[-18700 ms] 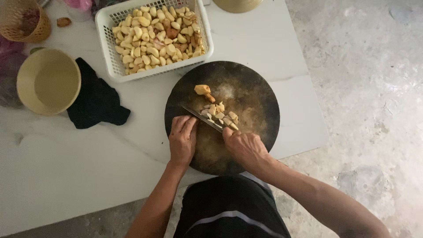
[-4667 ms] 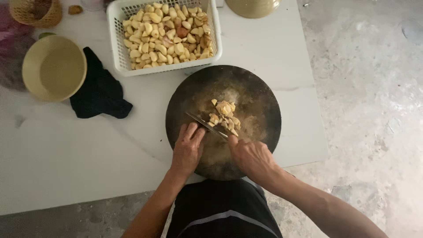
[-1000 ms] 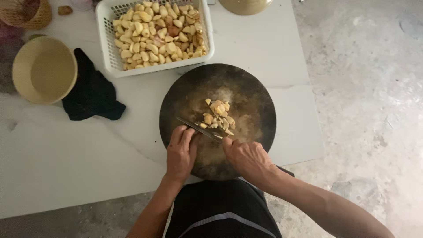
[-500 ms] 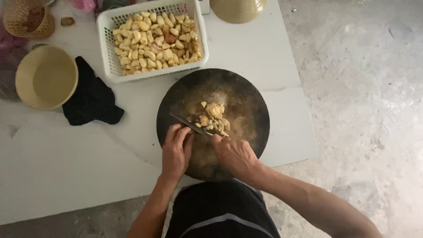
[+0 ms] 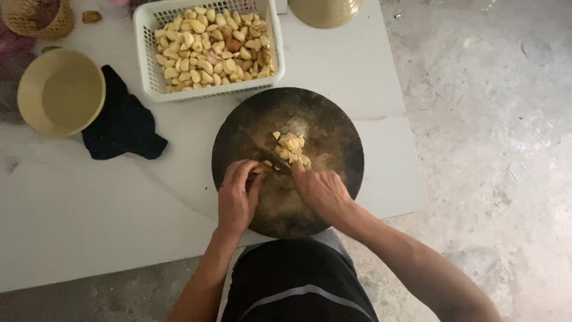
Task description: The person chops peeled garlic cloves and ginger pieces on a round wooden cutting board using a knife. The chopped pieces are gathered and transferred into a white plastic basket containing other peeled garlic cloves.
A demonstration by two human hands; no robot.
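A small pile of chopped pale garlic pieces (image 5: 290, 148) lies on the round dark chopping board (image 5: 333, 125). A dark knife (image 5: 279, 167) lies across the board just below the pile, between my hands. My left hand (image 5: 238, 194) is curled around its left end. My right hand (image 5: 322, 192) presses its fingers on the right end, touching the pile's lower edge. Most of the blade is hidden by my fingers.
A white slatted basket (image 5: 149, 36) full of peeled garlic cloves (image 5: 211, 45) stands behind the board. Left of it lie a black cloth (image 5: 122, 122) and a beige bowl (image 5: 59, 92). A woven basket (image 5: 42, 16) and another beige vessel (image 5: 325, 11) sit at the back. The tabletop's edge (image 5: 411, 179) borders concrete floor.
The garlic on the board has gone from larger chunks to a finer pile. Both hands stay on the knife, which has shifted slightly lower on the board.
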